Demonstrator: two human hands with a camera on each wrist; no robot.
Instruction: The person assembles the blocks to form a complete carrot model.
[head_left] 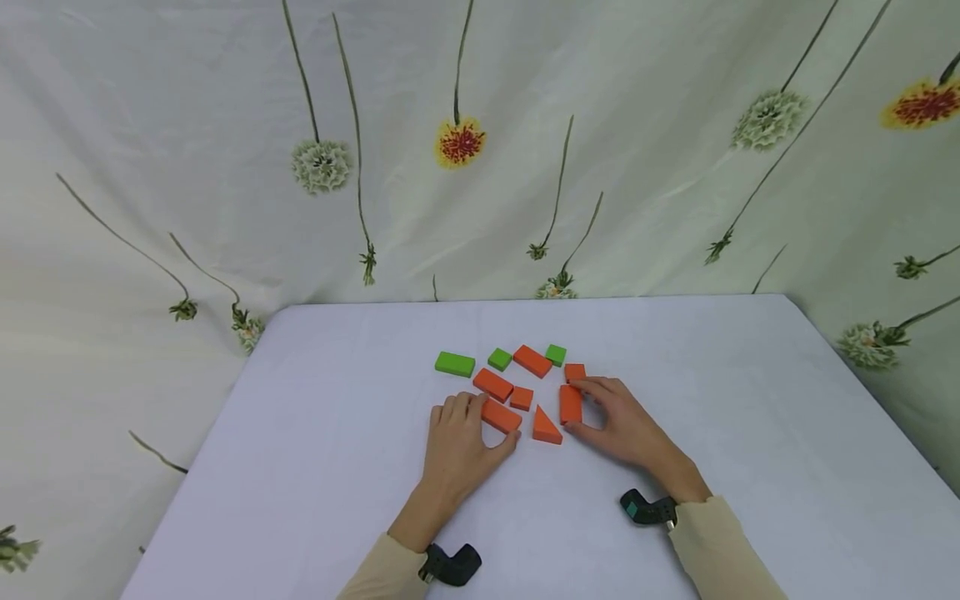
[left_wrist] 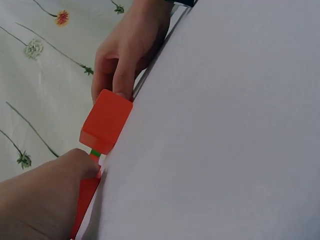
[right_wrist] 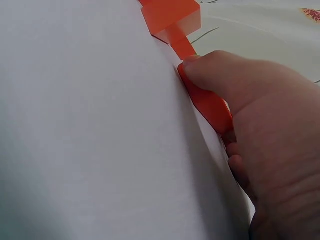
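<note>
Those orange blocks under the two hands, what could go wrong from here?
The blocks lie crowded: sliding the orange block that the left hand grips could knock the orange triangle or the small orange square. The right hand pinches an upright orange block, which might bump the square block behind it.

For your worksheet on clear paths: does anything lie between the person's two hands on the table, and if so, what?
Yes. The left hand grips an orange block and the right hand grips an upright orange block. Between them lies an orange triangle, with a small orange square just behind it.
</note>
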